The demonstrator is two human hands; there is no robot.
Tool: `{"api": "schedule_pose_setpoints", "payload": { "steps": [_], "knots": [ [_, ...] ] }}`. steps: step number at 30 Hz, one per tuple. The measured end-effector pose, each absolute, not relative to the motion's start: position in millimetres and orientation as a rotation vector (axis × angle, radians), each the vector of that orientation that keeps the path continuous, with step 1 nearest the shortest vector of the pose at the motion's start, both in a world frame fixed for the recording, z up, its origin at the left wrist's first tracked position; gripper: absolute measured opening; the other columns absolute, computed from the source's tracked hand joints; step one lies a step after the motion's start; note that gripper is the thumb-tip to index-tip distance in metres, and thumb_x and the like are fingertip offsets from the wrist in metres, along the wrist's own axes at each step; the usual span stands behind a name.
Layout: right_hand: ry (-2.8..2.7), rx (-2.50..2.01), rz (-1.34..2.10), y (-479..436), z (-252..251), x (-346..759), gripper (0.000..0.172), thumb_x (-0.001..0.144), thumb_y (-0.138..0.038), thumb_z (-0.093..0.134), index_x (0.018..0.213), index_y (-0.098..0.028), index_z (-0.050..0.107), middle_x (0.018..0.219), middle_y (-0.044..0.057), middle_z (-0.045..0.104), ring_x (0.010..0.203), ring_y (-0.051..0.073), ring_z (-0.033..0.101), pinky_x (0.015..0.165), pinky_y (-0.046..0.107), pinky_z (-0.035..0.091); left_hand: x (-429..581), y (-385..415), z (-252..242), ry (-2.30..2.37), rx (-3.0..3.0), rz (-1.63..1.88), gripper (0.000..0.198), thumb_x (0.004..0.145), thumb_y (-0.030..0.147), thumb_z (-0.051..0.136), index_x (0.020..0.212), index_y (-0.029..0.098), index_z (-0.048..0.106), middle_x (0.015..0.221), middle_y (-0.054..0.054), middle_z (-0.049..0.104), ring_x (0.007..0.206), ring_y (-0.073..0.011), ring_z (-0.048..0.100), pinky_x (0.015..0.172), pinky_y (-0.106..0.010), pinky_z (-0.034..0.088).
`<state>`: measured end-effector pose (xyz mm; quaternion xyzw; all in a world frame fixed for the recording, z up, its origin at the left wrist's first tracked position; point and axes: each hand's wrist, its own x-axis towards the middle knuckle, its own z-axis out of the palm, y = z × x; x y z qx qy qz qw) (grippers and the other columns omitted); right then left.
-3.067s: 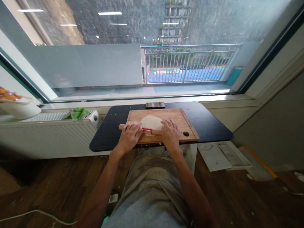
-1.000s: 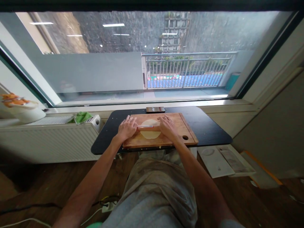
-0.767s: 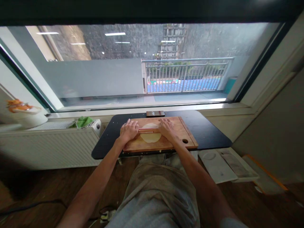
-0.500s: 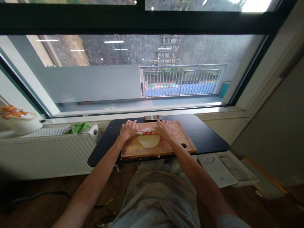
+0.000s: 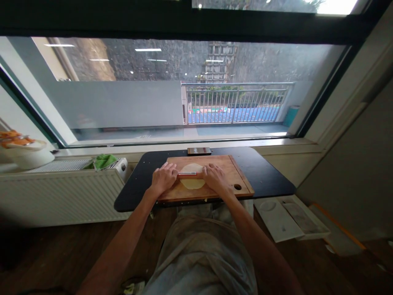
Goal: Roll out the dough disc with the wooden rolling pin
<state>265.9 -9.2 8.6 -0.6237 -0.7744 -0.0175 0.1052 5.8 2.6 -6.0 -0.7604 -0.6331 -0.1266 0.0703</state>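
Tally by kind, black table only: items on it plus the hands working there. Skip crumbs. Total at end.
Cutting board: 1
Dough sheet: 1
Rolling pin: 1
Small flat object, identity unclear: 1
Hands, left hand and right hand: 2
Total: 6

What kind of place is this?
Probably an ordinary room used for simple food work; home or dorm, I can't tell. Shown by the radiator under the big window and the black table bearing a board with dough.
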Motion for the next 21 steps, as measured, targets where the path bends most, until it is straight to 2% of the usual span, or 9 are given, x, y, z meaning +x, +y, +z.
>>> {"api": "schedule_pose_setpoints", "payload": {
  "steps": [6,10,16,21],
  "knots": [
    [-2.168,-1.918,0.020,17,19,261,0.042,0.116,-0.030,0.040,0.139,-0.018,0.073,0.146,0.019,0.070,0.142,0.030,0.059,0.121,0.043,0.043,15,12,6,-1.989,-2.223,-0.387,0.055,0.112,0.036,0.033,0.148,0.026,0.074,0.159,-0.008,0.070,0.145,-0.0288,0.065,0.118,-0.045,0.053],
    [-2.114,-1.963,0.066,43,25,261,0.046,0.115,-0.035,0.039,0.142,-0.020,0.072,0.149,0.019,0.067,0.141,0.033,0.059,0.118,0.048,0.048,18,36,15,-2.048,-2.200,-0.340,0.051,0.110,0.038,0.037,0.142,0.026,0.075,0.150,-0.012,0.075,0.136,-0.0323,0.069,0.114,-0.048,0.054],
    [-2.062,-1.984,0.091,66,30,261,0.050,0.112,-0.033,0.038,0.149,-0.022,0.068,0.148,0.020,0.066,0.139,0.035,0.060,0.115,0.052,0.050,14,67,20,-2.106,-2.240,-0.284,0.055,0.107,0.037,0.039,0.152,0.024,0.068,0.152,-0.017,0.071,0.141,-0.0355,0.065,0.117,-0.053,0.052],
    [-2.131,-1.953,0.088,66,29,264,0.046,0.113,-0.032,0.038,0.147,-0.024,0.069,0.147,0.018,0.067,0.138,0.033,0.061,0.115,0.048,0.049,10,78,14,-2.090,-2.299,-0.188,0.053,0.110,0.039,0.034,0.143,0.027,0.073,0.151,-0.016,0.071,0.142,-0.0332,0.065,0.118,-0.055,0.051]
  ]
}}
